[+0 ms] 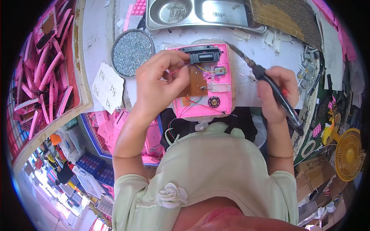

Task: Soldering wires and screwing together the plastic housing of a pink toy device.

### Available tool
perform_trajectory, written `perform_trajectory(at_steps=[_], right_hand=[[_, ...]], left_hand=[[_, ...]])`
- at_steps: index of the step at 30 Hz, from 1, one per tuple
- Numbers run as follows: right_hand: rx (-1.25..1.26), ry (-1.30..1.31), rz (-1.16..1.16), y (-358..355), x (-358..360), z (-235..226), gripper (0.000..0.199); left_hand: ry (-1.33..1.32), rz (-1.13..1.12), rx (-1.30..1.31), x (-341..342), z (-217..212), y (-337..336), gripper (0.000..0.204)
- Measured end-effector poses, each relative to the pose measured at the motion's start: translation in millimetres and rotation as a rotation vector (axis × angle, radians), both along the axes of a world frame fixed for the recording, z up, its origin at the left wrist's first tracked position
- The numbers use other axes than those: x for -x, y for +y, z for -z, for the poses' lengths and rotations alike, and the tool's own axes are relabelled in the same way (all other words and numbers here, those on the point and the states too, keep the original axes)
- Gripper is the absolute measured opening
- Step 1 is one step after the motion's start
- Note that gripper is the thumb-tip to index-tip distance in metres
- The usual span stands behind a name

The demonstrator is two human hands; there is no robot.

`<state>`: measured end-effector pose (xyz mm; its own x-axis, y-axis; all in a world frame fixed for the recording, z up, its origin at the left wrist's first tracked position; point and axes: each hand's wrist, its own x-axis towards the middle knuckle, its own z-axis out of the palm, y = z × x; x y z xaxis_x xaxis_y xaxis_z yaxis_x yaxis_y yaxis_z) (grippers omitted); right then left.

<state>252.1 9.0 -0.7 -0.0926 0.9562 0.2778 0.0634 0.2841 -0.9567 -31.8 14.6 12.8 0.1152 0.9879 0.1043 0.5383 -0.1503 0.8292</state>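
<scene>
An opened pink plastic casing (225,98) lies in front of me, with a brown circuit board (198,81) inside. Also in it are a black battery-holder-like part (204,57), a small metal motor (220,71), a round black speaker-like disc (214,101) and thin coloured wires. Over the board's left side my left hand (156,79) is closed, pinching a thin red wire (175,71); its fingertips are partly hidden. To the right of the casing, my right hand (271,106) grips a soldering iron (283,98) by its black handle. The iron's tip points up-left, near the casing's upper right corner.
A round dish of small screws (132,53) stands left of the casing. Behind is a metal tray (196,26) with springs. Pink parts fill a bin (83,92) at far left. A yellow fan (348,154) is at lower right.
</scene>
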Motion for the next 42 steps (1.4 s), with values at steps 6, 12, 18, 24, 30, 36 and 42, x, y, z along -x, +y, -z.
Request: perform_trajectory(at_steps=[6, 12, 18, 24, 30, 36, 42], right_hand=[[0.078, -0.023, -0.088, 24.6, 47.6, -8.3, 0.042], [0.101, 0.008, -0.261, 39.9, 77.0, -6.4, 0.052], [0.034, 0.013, -0.180, 35.7, 88.4, 4.1, 0.048], [-0.094, -0.150, -0.158, 30.8, 81.4, 13.2, 0.052], [-0.102, -0.090, -0.048, 23.6, 46.6, 2.4, 0.045], [-0.201, -0.207, -0.019, 11.2, 12.6, 0.7, 0.032], [-0.275, -0.291, -0.226, 10.5, 4.4, -1.9, 0.027]], left_hand=[[-0.791, -0.114, 0.354, -27.2, 13.2, -2.9, 0.007], [-0.772, -0.159, 0.444, -26.5, 5.2, -8.5, 0.011], [-0.438, -0.112, 0.344, -15.7, 3.9, -9.4, 0.008], [-0.203, 0.001, 0.141, -5.3, 9.6, -0.2, 0.007], [-0.045, 0.004, 0.029, -15.9, 5.2, 4.9, 0.007], [0.051, 0.008, -0.019, -21.8, 7.8, 5.5, 0.007], [0.044, -0.017, -0.022, -22.9, 9.8, 5.0, 0.007]])
